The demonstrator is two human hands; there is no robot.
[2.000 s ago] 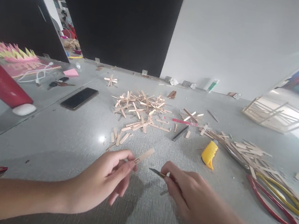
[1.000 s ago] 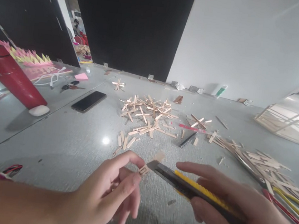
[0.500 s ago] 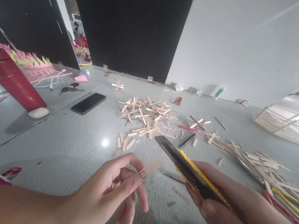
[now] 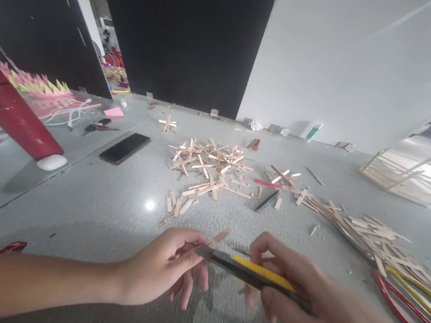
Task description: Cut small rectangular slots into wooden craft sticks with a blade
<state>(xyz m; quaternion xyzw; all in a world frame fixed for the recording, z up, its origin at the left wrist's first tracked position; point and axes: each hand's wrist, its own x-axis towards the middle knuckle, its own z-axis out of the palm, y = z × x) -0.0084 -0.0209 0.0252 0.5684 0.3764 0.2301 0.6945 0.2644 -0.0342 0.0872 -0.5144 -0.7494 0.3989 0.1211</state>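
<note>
My left hand (image 4: 166,270) pinches a short wooden craft stick (image 4: 219,236) between thumb and forefinger, low over the grey floor. My right hand (image 4: 301,295) grips a yellow and black utility knife (image 4: 253,273), its blade end meeting the stick right at my left fingertips. Beyond my hands lies a heap of glued stick crosses (image 4: 207,163), and a few short cut pieces (image 4: 176,204) rest closer in.
A black phone (image 4: 124,147) and a red cylinder (image 4: 12,117) sit to the left. To the right lie a long pile of sticks (image 4: 363,230), red and yellow cords (image 4: 405,302) and a stick frame (image 4: 411,178). A black pen (image 4: 266,200) lies mid-floor.
The knife, raised and angled away half a second ago, has come down and left onto the stick. Two seconds ago my right hand held only a thin blade-like piece; the yellow knife lay on the floor.
</note>
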